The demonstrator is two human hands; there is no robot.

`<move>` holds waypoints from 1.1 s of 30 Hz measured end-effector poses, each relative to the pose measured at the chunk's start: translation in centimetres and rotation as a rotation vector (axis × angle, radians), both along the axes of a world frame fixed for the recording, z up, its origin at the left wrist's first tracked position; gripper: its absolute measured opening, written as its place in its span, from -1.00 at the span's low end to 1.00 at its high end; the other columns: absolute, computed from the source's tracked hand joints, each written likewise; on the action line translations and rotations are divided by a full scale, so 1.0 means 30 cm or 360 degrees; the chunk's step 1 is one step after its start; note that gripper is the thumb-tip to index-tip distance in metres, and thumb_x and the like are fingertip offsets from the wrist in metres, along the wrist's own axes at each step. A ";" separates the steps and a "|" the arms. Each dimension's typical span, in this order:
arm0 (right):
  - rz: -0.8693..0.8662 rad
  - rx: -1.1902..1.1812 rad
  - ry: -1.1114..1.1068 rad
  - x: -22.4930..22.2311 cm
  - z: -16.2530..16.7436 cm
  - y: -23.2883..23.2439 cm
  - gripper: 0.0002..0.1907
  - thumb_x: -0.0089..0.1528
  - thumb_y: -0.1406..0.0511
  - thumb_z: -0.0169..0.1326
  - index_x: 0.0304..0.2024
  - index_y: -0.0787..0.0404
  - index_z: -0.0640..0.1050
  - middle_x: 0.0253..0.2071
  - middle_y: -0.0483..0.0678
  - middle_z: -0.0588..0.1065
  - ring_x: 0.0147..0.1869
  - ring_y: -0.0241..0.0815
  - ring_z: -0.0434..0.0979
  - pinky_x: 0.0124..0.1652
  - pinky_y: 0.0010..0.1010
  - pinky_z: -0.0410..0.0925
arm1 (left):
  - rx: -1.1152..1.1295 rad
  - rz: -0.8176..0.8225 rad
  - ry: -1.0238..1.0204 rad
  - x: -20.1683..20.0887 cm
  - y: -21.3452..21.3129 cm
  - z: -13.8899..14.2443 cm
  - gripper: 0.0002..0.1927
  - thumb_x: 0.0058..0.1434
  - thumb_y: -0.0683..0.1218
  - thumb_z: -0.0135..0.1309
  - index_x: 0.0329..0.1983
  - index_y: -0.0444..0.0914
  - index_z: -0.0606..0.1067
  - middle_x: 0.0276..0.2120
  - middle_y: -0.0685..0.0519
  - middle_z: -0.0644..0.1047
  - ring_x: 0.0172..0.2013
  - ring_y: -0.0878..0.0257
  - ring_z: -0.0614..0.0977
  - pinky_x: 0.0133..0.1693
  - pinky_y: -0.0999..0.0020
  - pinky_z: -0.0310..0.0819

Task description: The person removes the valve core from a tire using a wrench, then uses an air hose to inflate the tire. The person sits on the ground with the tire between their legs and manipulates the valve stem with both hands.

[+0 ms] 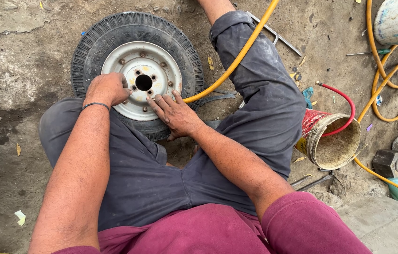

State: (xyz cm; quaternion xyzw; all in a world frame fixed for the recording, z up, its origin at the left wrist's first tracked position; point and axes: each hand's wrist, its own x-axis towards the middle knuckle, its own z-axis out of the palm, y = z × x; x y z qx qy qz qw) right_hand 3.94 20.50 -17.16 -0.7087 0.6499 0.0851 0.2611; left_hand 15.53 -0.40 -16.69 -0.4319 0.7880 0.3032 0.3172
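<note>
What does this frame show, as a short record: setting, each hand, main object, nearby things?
setting: person seated on bare concrete ground, head view looking down
main object: small tyre on a pale metal rim, lying flat between the legs
left hand: curled on the rim's left edge
right hand: spread flat on the rim's lower right
nearby: yellow hose across the right leg; red bucket

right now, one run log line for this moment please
left hand: fist on wheel rim | right hand: flat on rim edge | tyre: lying on ground between knees | yellow hose: over right leg | bucket: at right
</note>
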 end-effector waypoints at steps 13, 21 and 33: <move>0.0008 0.0028 0.0025 0.002 -0.001 -0.002 0.73 -0.44 -0.19 0.55 0.51 0.14 -0.21 0.47 0.15 0.13 0.52 0.11 0.12 0.44 0.23 -0.09 | 0.0003 0.0026 -0.0021 -0.001 0.001 0.003 -0.63 0.23 0.02 0.27 0.11 -0.06 0.61 0.06 -0.07 0.61 0.13 0.03 0.60 0.17 0.04 0.47; 0.0002 0.0033 0.0014 0.001 -0.002 -0.004 0.74 -0.45 -0.18 0.55 0.51 0.14 -0.21 0.47 0.15 0.13 0.51 0.11 0.13 0.44 0.22 -0.10 | 0.0003 0.0019 -0.0021 0.000 -0.001 0.002 -0.63 0.24 0.03 0.27 0.11 -0.05 0.61 0.06 -0.07 0.61 0.13 0.03 0.60 0.17 0.04 0.47; 0.0017 0.0012 0.0016 -0.001 -0.005 -0.004 0.72 -0.43 -0.17 0.55 0.51 0.14 -0.20 0.47 0.16 0.13 0.52 0.11 0.12 0.44 0.23 -0.09 | 0.0008 0.0019 -0.0009 0.001 -0.003 -0.004 -0.64 0.23 0.03 0.27 0.10 -0.06 0.62 0.05 -0.06 0.62 0.13 0.04 0.60 0.18 0.05 0.46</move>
